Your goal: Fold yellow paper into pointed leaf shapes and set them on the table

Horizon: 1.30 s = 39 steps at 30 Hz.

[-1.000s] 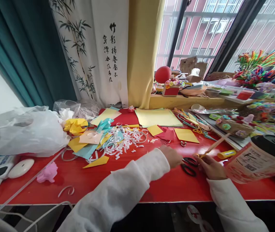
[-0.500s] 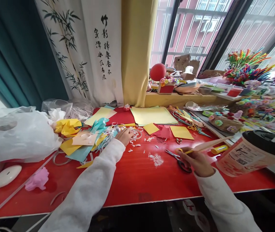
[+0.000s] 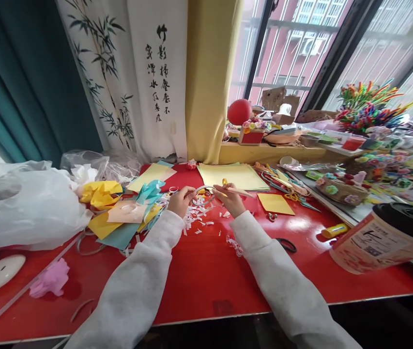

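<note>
Both hands are raised over the paper scraps (image 3: pixel 199 215) on the red table (image 3: pixel 199 286). The left hand (image 3: pixel 179 199) pinches a white paper strip (image 3: pixel 203 190); the right hand (image 3: pixel 232 198) grips a stick (image 3: pixel 240 192) touching that strip.

Paper, plastic and cloth on a glossy red tabletop

The red table (image 3: pixel 199 286) looks smooth and shiny, catching window glare. White paper scraps (image 3: pixel 195 220) lie matt and ragged on it; the yellow paper sheets (image 3: pixel 233 175) are flat and matt. The left hand (image 3: pixel 179 199) and right hand (image 3: pixel 231 198) pinch a thin, glossy strip loop (image 3: pixel 203 191); the right also holds a pale wooden stick (image 3: pixel 240 192). The sleeves (image 3: pixel 144 286) are soft, fuzzy white cloth. The plastic bag (image 3: pixel 21 203) is thin, crinkled and translucent.
</note>
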Each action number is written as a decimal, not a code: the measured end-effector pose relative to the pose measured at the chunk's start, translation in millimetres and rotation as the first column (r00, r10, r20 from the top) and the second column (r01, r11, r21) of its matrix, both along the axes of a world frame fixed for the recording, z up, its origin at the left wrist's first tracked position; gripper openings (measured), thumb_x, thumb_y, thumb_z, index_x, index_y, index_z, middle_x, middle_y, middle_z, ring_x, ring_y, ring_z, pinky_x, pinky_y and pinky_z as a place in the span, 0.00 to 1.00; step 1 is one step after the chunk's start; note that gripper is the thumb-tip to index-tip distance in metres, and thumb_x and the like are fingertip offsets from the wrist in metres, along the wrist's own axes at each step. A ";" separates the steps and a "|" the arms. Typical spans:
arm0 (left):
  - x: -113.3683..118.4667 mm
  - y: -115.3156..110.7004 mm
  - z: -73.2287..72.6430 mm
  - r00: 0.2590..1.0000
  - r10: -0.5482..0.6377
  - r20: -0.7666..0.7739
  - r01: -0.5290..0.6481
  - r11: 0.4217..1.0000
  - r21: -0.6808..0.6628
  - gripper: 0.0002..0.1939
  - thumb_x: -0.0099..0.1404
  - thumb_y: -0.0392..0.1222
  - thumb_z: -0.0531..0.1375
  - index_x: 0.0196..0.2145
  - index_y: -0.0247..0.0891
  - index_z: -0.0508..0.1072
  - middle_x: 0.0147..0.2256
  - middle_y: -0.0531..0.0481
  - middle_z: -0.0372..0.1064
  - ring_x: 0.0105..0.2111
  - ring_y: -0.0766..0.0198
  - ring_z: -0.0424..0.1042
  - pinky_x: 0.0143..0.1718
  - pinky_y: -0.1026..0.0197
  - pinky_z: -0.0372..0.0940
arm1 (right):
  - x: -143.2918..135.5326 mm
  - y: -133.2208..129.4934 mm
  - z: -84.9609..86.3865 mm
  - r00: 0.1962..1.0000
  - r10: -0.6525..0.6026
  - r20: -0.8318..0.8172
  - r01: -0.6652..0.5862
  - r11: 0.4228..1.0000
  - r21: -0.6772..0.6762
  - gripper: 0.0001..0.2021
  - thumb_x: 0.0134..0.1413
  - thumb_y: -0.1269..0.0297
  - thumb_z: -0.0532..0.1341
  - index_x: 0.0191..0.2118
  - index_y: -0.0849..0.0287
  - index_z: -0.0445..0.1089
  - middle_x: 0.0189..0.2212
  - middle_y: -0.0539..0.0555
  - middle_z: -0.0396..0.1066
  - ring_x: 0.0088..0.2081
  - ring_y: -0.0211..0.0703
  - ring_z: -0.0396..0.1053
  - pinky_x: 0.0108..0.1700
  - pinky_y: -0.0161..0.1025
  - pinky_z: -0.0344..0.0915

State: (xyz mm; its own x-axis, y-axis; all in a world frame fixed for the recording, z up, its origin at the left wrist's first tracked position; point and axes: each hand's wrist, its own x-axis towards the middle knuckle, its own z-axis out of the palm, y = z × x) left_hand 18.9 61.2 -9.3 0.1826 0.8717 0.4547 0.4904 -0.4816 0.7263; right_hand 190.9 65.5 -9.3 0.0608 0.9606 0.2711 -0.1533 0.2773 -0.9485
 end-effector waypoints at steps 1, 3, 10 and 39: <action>1.6 -1.9 1.6 0.999 -0.022 0.042 0.023 1.000 -0.016 0.14 0.60 0.48 0.46 0.35 0.37 0.64 0.27 0.51 0.69 0.24 0.70 0.65 0.27 0.69 0.61 | 0.3 -0.2 -1.7 1.000 0.026 -0.009 -0.026 1.000 0.009 0.19 0.32 0.61 0.64 0.26 0.56 0.50 0.27 0.46 0.69 0.33 0.33 0.69 0.34 0.30 0.66; 4.7 -5.6 5.8 0.982 -0.069 0.174 0.084 0.994 -0.077 0.15 0.59 0.49 0.48 0.35 0.36 0.65 0.27 0.50 0.69 0.21 0.72 0.63 0.25 0.68 0.60 | 2.6 -2.4 -2.4 0.993 0.106 -0.050 -0.105 0.994 0.007 0.19 0.32 0.61 0.64 0.25 0.56 0.50 0.24 0.47 0.69 0.29 0.36 0.70 0.33 0.34 0.67; 7.2 -10.3 18.4 0.806 -0.159 0.570 0.328 0.922 -0.207 0.24 0.54 0.45 0.55 0.47 0.33 0.57 0.37 0.44 0.66 0.20 0.75 0.60 0.19 0.70 0.58 | 5.1 -5.3 -4.7 0.934 0.171 -0.313 -0.206 0.975 -0.082 0.17 0.32 0.65 0.65 0.23 0.57 0.52 0.22 0.48 0.71 0.24 0.40 0.71 0.28 0.35 0.68; 2.7 -15.8 10.1 0.939 0.295 -0.175 -0.189 0.871 0.454 0.13 0.60 0.40 0.49 0.42 0.35 0.63 0.43 0.44 0.60 0.42 0.61 0.62 0.45 0.57 0.58 | -17.0 -33.6 4.5 0.866 0.091 -0.492 -0.253 0.928 -0.275 0.03 0.46 0.71 0.57 0.25 0.62 0.62 0.23 0.53 0.73 0.27 0.36 0.71 0.30 0.29 0.69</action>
